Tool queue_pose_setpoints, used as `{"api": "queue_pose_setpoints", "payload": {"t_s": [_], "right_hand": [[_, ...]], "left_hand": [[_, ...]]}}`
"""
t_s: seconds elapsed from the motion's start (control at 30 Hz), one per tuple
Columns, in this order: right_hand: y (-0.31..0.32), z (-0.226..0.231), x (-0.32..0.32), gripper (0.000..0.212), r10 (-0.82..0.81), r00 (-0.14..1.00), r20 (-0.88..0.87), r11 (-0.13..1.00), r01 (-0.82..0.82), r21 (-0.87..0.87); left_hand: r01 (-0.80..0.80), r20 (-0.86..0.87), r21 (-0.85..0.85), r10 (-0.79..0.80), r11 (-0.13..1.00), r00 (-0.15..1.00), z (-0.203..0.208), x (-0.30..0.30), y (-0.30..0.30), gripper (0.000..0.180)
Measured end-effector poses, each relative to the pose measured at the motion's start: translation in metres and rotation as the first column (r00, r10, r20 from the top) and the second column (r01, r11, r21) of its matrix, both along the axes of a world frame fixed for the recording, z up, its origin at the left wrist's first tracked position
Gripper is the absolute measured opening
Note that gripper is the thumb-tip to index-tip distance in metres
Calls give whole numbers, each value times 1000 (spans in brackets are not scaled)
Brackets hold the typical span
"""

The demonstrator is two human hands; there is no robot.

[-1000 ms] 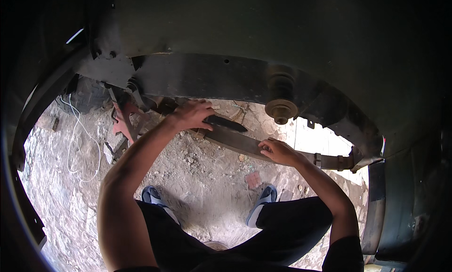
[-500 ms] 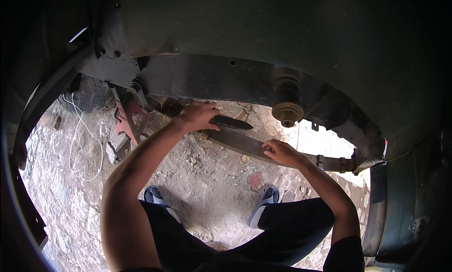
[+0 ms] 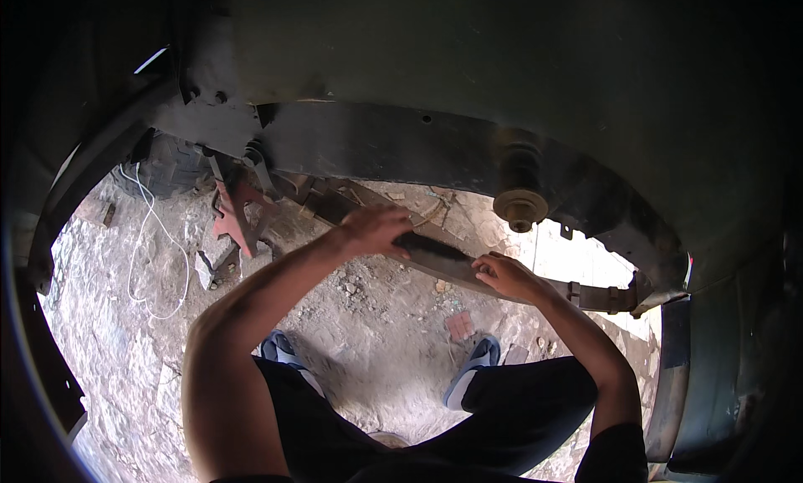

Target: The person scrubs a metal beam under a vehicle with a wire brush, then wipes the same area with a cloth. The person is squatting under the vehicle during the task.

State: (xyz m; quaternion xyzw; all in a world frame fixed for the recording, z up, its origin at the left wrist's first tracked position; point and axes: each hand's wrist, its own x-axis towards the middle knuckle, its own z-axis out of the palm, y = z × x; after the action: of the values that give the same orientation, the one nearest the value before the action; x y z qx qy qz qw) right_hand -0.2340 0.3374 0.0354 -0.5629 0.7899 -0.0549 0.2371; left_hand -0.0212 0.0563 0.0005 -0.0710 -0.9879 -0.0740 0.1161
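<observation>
A dark body panel (image 3: pixel 468 56) looms beyond the left grip (image 3: pixel 376 230) and the right grip (image 3: pixel 508 276), while rubble-strewn ground (image 3: pixel 360 324) spreads below both. A dark beam (image 3: pixel 360 148) arches just beyond the pair, and a long, gently curved metal bar (image 3: pixel 443 268) runs beneath them, reaching out past either side. On the near side of the grips, a person's dark trousers (image 3: pixel 527 412) frame the scene. Far to the left of the left grip sits a treaded tyre (image 3: pixel 174 165); nearer to that grip stands a red metal stand (image 3: pixel 234 214). A round-flanged metal part (image 3: pixel 520 200) hangs beyond the right grip. The left grip is curled around the left end of a dark flat piece (image 3: pixel 435 248), thumb on its near side; the piece lies along the bar between the two grips, its other end just beside the right grip. That grip's fingers are bent, though whether they pinch anything cannot be told. A small reddish tile (image 3: pixel 459 325) lies on the near side of the right grip.
</observation>
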Motion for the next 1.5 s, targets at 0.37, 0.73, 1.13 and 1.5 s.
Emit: {"api": "queue_pose_setpoints", "payload": {"t_s": [0.37, 0.73, 1.13, 1.5], "right_hand": [[0, 0, 6, 28, -3, 1000, 15, 1000, 4, -11], [-5, 1, 7, 29, -7, 1000, 16, 1000, 7, 15], [-4, 1, -7, 27, -123, 985, 122, 992, 117, 55], [0, -11, -11, 28, -79, 987, 137, 997, 81, -8]], "left_hand": [[-24, 1, 31, 24, 999, 1000, 10, 3, -32, 61], [-1, -77, 51, 5, 999, 997, 19, 10, -34, 54], [190, 146, 15, -190, 982, 971, 16, 2, 12, 59], [136, 34, 45, -137, 990, 990, 2, 3, 9, 59]]}}
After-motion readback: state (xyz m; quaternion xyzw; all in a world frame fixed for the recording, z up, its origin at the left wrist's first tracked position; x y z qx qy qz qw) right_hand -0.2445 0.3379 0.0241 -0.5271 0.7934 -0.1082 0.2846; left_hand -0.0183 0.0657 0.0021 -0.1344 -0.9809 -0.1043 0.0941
